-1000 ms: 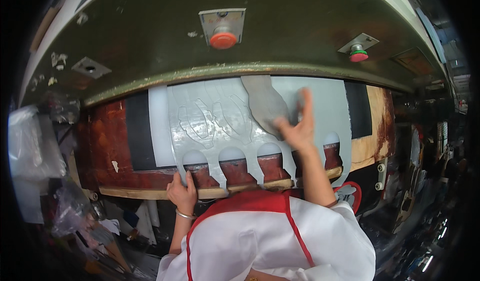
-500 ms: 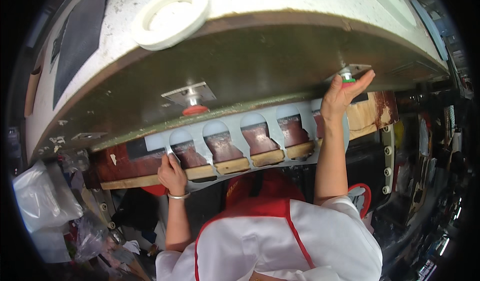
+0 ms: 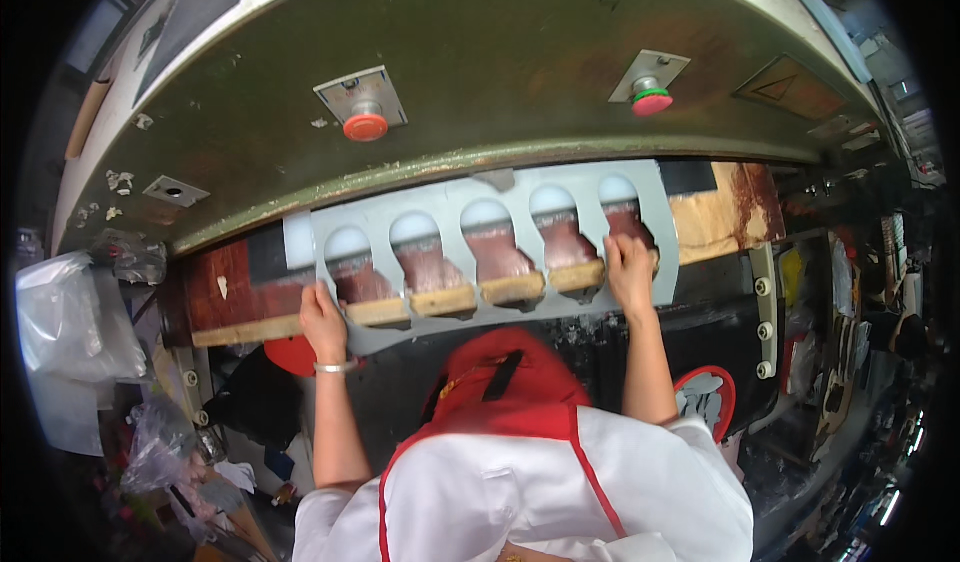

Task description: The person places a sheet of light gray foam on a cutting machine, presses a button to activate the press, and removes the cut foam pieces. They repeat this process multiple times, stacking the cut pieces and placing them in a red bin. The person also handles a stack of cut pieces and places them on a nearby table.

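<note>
Both my hands hold a wide, thin grey sheet (image 3: 580, 176) with several foot-shaped cutouts in a row. My left hand (image 3: 325, 327) is closed on its lower left edge. At the other end, my right hand (image 3: 632, 277) is closed on the sheet's lower part, beside the rightmost cutout. Through the holes show a whitish surface, a worn dark red ledge (image 3: 222, 297) and its pale wooden front edge (image 3: 245, 335). The sheet lies over this ledge, its far side close to the green machine beam (image 3: 480, 72).
On the beam sit a red push button (image 3: 365, 125) and a pink-red one with a green ring (image 3: 651, 100). Clear plastic bags (image 3: 80, 322) hang at left. A red-rimmed round container (image 3: 728, 402) with grey pieces stands below right.
My right hand has come down from the right-hand button and taken hold of the sheet. The sheet now shows more fully in front of the beam; my left hand still grips it.
</note>
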Demonstrator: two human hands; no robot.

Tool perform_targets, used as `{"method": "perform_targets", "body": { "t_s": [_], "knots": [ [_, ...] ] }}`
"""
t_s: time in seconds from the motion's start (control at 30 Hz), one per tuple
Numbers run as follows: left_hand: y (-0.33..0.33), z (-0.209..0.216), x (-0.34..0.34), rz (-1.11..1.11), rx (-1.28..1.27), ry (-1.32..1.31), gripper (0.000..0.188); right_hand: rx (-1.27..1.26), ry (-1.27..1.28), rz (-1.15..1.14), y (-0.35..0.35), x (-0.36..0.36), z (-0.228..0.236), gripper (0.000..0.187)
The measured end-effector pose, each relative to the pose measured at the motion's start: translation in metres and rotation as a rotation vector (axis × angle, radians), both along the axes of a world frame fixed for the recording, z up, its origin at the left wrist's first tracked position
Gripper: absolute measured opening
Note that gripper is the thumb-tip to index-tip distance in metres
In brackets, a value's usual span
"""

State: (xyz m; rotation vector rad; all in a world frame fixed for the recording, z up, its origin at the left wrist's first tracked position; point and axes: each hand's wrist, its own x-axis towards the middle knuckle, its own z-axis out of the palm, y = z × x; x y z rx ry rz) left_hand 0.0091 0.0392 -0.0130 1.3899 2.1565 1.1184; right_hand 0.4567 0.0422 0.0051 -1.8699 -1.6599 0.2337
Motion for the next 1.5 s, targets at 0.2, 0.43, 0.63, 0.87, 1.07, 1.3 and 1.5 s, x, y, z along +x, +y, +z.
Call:
{"method": "perform_targets", "body": {
  "t_s": [0.2,0.43,0.63,0.87,1.07,1.3,1.5],
  "knots": [
    [-0.063,0.017,0.004,-0.031,-0.159,-0.06,0.034,0.22,0.306,-0.355,-0.02,-0.034,0.025,0.024],
    [-0.132,0.016,0.011,-0.038,-0.349,0.176,0.035,0.211,0.097,0.108,-0.003,-0.151,0.019,0.086],
    [-0.193,0.002,0.008,-0.073,-0.321,0.233,0.03,-0.156,1.264,0.021,-0.047,-0.095,0.045,0.088],
    [-0.203,0.0,0.009,-0.097,-0.3,0.217,0.03,0.078,0.208,0.155,-0.065,-0.041,0.036,0.095],
    [-0.174,0.004,0.014,-0.102,-0.257,0.257,0.03,0.096,0.224,0.162,-0.042,-0.028,0.01,0.095],
    [-0.102,0.015,0.022,-0.066,-0.161,0.305,0.037,0.374,0.536,-0.169,0.049,0.004,0.066,0.072],
    [-0.02,0.001,0.008,-0.029,-0.141,0.373,0.037,0.619,-0.093,-0.226,0.167,-0.01,0.106,0.093]
  ]
}}
